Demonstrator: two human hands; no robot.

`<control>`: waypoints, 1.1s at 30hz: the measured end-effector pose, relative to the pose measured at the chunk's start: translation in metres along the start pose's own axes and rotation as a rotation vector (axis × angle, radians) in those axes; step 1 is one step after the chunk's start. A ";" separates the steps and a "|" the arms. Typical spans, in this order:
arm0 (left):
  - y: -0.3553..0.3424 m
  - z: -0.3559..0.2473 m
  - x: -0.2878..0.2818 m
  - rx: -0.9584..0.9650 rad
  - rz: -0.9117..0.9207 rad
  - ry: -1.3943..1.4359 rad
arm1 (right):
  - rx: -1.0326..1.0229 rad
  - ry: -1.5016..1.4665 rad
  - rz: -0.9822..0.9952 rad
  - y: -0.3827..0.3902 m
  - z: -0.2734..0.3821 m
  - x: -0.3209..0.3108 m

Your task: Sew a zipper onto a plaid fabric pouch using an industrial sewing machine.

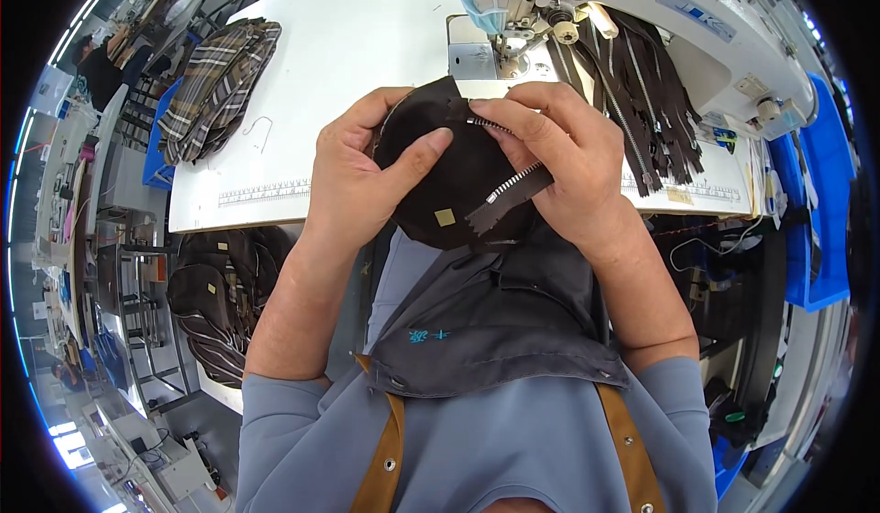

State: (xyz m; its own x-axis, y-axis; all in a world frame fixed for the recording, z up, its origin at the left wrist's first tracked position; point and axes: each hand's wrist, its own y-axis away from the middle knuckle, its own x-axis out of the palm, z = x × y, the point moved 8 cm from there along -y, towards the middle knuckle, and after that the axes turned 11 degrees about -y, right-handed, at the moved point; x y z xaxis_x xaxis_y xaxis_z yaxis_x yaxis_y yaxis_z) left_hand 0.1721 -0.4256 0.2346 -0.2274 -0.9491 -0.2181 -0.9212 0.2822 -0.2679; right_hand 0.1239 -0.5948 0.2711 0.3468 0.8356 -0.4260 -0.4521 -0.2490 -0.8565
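Observation:
In front of the sewing machine, a rounded dark fabric piece (412,183) with a small yellow sticker is held up at the table's near edge. My left hand (362,160) grips its left side, thumb lying across the front and the fingers hidden behind. A dark zipper (513,183) with metal teeth loops near the piece's right side. My right hand (568,142) pinches the zipper between thumb and fingers, close to the fabric's upper right edge. The zipper's lower end hangs loose over the fabric.
The sewing machine (701,13) stands behind, a blue face mask (472,1) hanging on it. More zippers (646,100) lie at right. Plaid pieces (220,82) are stacked at the table's left, near a bent wire hook (259,132). Dark pieces (215,302) pile below left; blue bins (820,201) stand right.

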 end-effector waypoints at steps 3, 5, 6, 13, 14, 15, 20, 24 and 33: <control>-0.008 -0.010 0.000 0.081 -0.054 -0.187 | -0.025 0.052 -0.025 -0.004 0.001 -0.002; -0.012 -0.012 0.003 0.091 -0.055 -0.147 | 0.011 0.008 -0.051 -0.006 -0.002 -0.005; -0.014 -0.013 0.004 0.089 -0.057 -0.100 | 0.046 -0.036 -0.068 -0.006 -0.005 -0.007; 0.000 -0.027 0.010 0.351 -0.250 -0.549 | 0.508 -0.502 -0.175 0.006 -0.038 0.001; 0.009 -0.036 0.014 0.523 -0.323 -0.654 | 0.510 -0.502 -0.174 0.009 -0.035 0.002; 0.021 -0.047 0.025 0.790 -0.333 -0.859 | 0.713 -0.701 -0.199 0.020 -0.044 0.011; 0.030 -0.047 0.034 1.117 -0.262 -1.059 | 0.942 -0.871 -0.121 0.033 -0.058 0.028; 0.010 -0.045 0.012 0.689 -0.268 -0.725 | 0.651 -0.696 -0.046 0.017 -0.048 0.016; -0.024 0.002 0.003 -0.050 0.216 -0.230 | 0.780 -0.724 0.187 0.014 -0.057 0.018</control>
State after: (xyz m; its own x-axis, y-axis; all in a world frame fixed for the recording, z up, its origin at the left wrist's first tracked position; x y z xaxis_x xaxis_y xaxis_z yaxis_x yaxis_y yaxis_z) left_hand 0.1937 -0.4353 0.2383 -0.3475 -0.8096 -0.4730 -0.8748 0.4615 -0.1473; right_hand 0.1704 -0.6110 0.2354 -0.2346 0.9713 -0.0381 -0.9350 -0.2362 -0.2646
